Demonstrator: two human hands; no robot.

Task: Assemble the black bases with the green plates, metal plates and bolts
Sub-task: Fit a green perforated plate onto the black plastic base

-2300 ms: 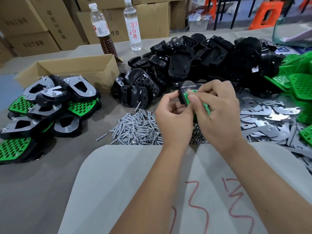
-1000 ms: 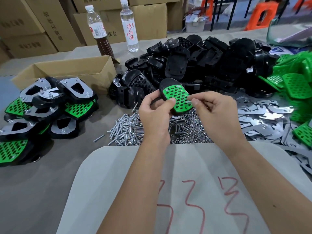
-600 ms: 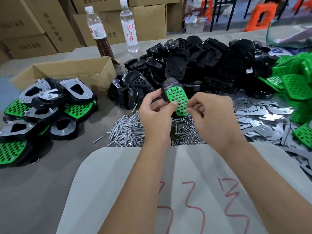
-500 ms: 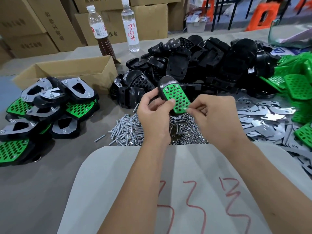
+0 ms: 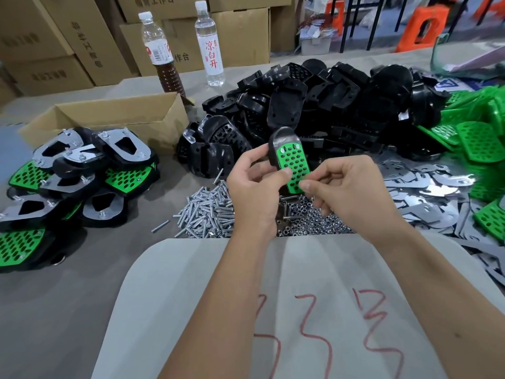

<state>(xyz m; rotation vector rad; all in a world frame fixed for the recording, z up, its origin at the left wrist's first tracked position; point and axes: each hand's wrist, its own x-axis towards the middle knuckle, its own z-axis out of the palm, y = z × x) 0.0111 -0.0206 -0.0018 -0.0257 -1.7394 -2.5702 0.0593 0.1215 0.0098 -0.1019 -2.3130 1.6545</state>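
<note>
My left hand (image 5: 252, 192) grips a black base with a perforated green plate (image 5: 291, 165) fitted in it, held upright above the table. My right hand (image 5: 347, 190) pinches the plate's lower right edge with thumb and forefinger. Below the hands lie a heap of bolts (image 5: 207, 214) and a heap of nuts (image 5: 311, 221). Loose black bases (image 5: 314, 105) are piled behind, metal plates (image 5: 437, 192) spread at the right, and green plates (image 5: 481, 138) sit at the far right.
Several finished assemblies (image 5: 68, 181) are stacked at the left beside an open cardboard box (image 5: 114, 119). Two bottles (image 5: 164, 50) stand at the back before cartons. A grey sheet with red marks (image 5: 300, 310) lies in front of me.
The assembly was turned over from its back side to show the green plate face. It now stands more upright, and my right hand has moved to its lower right edge.
</note>
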